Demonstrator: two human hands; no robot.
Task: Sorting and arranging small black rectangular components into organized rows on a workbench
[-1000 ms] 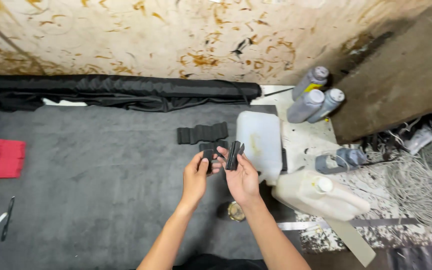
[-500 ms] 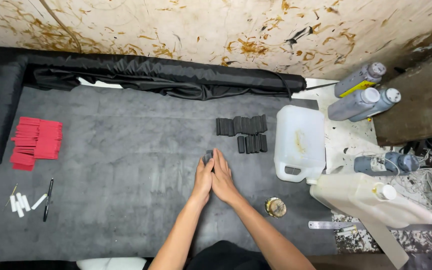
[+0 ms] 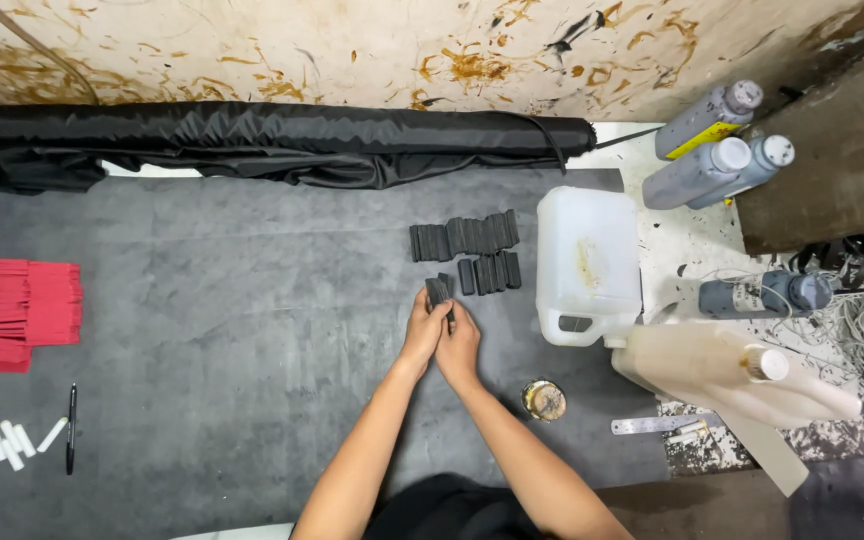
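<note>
My left hand (image 3: 422, 330) and my right hand (image 3: 459, 345) are pressed together on the grey mat (image 3: 232, 330), both holding a small stack of black flat pieces (image 3: 438, 291) that sticks up from between the fingers. Just beyond the hands lie two rows of the same black pieces (image 3: 464, 238), the nearer row (image 3: 489, 273) shorter. The pieces in my hands stand close to the left end of the nearer row.
A white jerrycan (image 3: 588, 262) stands right of the black rows, a second can (image 3: 722, 370) lies beside it. Grey bottles (image 3: 712, 145) lie at the back right. A small round tin (image 3: 544, 399), a red stack (image 3: 28, 312), a pen (image 3: 71, 428) and white chalk bits (image 3: 12, 442) lie around.
The view shifted so the scene now sits lower and further right. My hands came together and now hold the black stack upright near the rows.
</note>
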